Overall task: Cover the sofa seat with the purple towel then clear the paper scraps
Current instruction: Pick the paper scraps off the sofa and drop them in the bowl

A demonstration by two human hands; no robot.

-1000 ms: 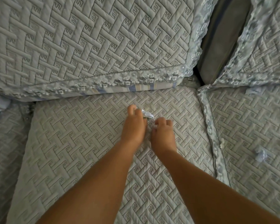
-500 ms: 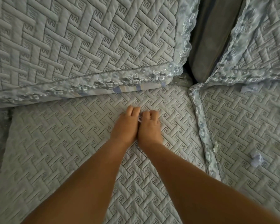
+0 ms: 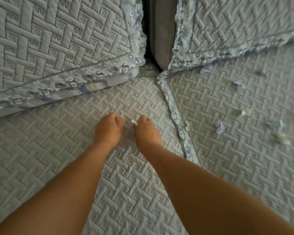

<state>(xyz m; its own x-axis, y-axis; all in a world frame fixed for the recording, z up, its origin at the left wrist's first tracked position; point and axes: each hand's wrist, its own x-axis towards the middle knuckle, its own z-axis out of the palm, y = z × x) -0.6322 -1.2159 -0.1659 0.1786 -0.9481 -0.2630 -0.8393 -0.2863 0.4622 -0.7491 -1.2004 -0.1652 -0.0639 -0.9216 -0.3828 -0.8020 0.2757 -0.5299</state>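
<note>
Head view shows both hands low on the left sofa seat (image 3: 61, 167), close together with fingers curled down. The right hand (image 3: 147, 133) pinches a small white paper scrap (image 3: 134, 122) at its fingertips. The left hand (image 3: 109, 130) is curled beside it, and I cannot tell whether it holds anything or only presses on the quilted cover.

The pinched scrap is tiny and light, so a loose pinch could let it drop, perhaps into the dark gap (image 3: 153, 48) between the back cushions, where it would be hard to reach. More scraps lie well apart on the right seat (image 3: 244, 167): a bluish one (image 3: 219, 127), a pale one (image 3: 187, 125) just beside the lace seam (image 3: 175, 114), and others (image 3: 282, 138) further right. Those against the lace trim blend with it and could be missed.

The purple towel is not in view, so I cannot say whether the covering step is done. The fingertips of both hands are hidden behind the knuckles, the far right scraps are blurred, and the seat fronts are cut off.
</note>
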